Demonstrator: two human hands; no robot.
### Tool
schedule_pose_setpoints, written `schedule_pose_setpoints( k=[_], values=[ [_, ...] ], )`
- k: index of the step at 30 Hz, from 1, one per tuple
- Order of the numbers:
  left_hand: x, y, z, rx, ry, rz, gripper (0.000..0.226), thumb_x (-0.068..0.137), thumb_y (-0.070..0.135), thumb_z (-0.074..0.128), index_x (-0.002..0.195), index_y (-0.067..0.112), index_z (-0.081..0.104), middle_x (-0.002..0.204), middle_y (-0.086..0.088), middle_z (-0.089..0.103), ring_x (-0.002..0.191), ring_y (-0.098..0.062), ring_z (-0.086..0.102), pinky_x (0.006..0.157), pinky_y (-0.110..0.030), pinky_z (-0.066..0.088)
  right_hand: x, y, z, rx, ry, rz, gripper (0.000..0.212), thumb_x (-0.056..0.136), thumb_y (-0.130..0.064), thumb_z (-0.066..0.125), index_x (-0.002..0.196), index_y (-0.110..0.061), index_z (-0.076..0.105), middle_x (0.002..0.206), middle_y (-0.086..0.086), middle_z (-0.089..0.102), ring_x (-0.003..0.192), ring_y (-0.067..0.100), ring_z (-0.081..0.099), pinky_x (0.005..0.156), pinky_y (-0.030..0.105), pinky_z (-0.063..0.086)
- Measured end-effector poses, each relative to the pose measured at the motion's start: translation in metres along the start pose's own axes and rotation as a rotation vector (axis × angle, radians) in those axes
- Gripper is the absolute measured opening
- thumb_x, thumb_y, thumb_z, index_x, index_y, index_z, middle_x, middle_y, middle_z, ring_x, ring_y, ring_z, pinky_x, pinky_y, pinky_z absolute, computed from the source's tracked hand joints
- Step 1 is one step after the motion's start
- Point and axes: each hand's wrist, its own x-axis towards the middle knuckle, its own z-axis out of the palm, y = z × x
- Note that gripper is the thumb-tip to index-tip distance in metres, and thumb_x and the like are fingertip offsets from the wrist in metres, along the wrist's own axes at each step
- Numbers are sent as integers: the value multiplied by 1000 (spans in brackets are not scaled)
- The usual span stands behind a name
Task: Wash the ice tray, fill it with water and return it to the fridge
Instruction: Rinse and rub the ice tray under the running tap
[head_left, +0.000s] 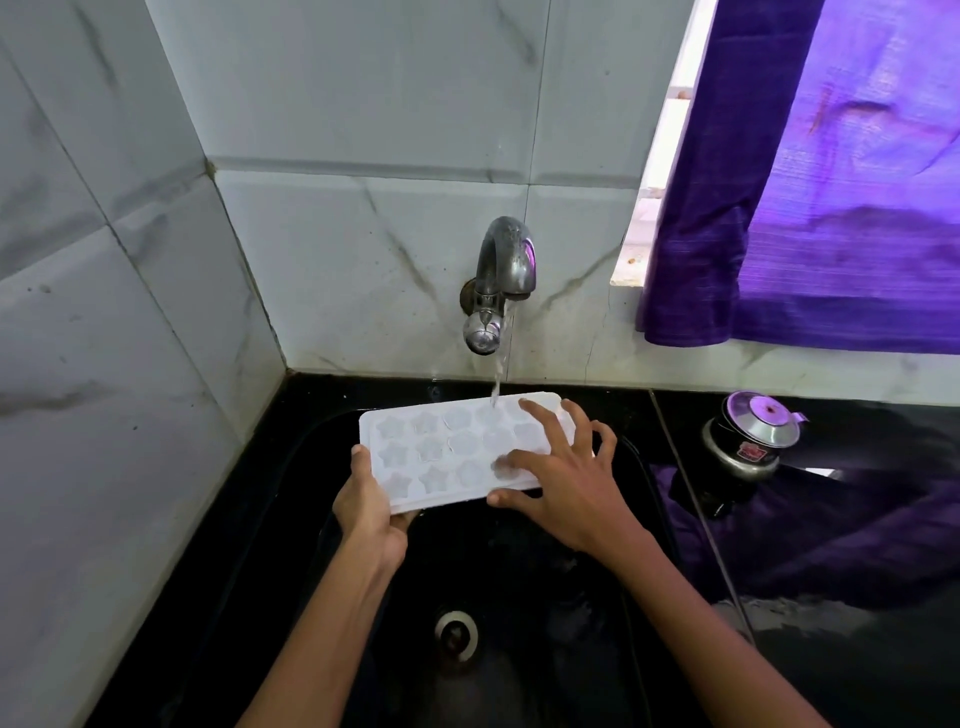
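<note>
Grey-veined marble tiles (363, 130) cover the wall, and a purple curtain (831, 182) hangs over the window at the right. Below sits a black sink (363, 649) set in the glossy black table (857, 597); its drain (457, 635) shows dimly in the dark basin. Both forearms reach in from the bottom edge, their elbows cut off. Over the sink the white ice tray (431, 452) is held nearly level, its moulds shaped like stars and flowers, the far right corner under the water stream (500, 371) from the steel tap (496, 283). The left hand (371, 512) grips the tray's near left corner, thumb on top, fingers hidden beneath. The right hand (566, 478) lies spread over the right end, fingers bent and pressing into the moulds; one fingertip is blurred. On the table to the right stands a small pressure cooker (748, 441).
</note>
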Motion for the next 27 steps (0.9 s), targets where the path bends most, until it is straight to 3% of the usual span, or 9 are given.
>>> schedule_pose_setpoints(
  k=[4, 8, 12, 16, 20, 23, 27],
  values=[
    [0, -1, -1, 28, -9, 26, 29, 97, 39, 48, 89, 14, 60, 84, -6, 67, 74, -22, 65, 58, -37, 54, -2, -2, 4, -67, 1, -18, 63, 69, -80, 25, 100, -42, 64, 157, -7, 16, 143, 30, -7, 107, 55, -8],
    [0, 0, 0, 34, -21, 38, 30, 98, 39, 47, 88, 15, 60, 84, -5, 67, 74, -22, 65, 61, -37, 54, -4, -5, 9, -154, 113, 0, 47, 75, -77, 35, 85, -43, 66, 149, -1, 38, 138, 35, 14, 104, 58, 6],
    [2, 3, 1, 61, -31, 67, 30, 98, 40, 46, 87, 16, 60, 84, -5, 68, 73, -21, 66, 60, -36, 55, -3, -3, 14, -155, 163, -76, 41, 79, -70, 36, 90, -43, 65, 150, 1, 36, 139, 36, 9, 105, 56, 2],
    [0, 0, 0, 77, -36, 64, 30, 98, 40, 45, 94, 14, 60, 86, -5, 68, 74, -21, 66, 59, -35, 55, -2, 1, 12, -167, 162, -42, 48, 75, -78, 34, 81, -43, 65, 146, 1, 42, 138, 36, 13, 104, 58, 5],
    [2, 1, -1, 55, -36, 36, 30, 98, 41, 45, 96, 15, 60, 86, -5, 68, 74, -22, 67, 53, -33, 58, -3, 2, 12, -153, 170, -64, 46, 79, -75, 33, 91, -45, 66, 151, 3, 35, 139, 37, 11, 105, 59, 5],
    [1, -1, -3, 71, -32, 32, 30, 97, 41, 46, 89, 16, 60, 85, -6, 68, 75, -23, 66, 60, -38, 58, -3, 5, 11, -105, 92, -125, 44, 81, -71, 34, 93, -43, 65, 154, 1, 29, 141, 34, -1, 107, 55, -6],
    [-1, -7, -4, 50, -27, 0, 30, 97, 40, 47, 90, 14, 60, 84, -5, 67, 73, -23, 65, 61, -38, 53, -4, 6, 7, -97, 87, -59, 47, 76, -77, 34, 85, -42, 64, 154, -1, 28, 140, 32, -1, 106, 55, -5]
  ],
)
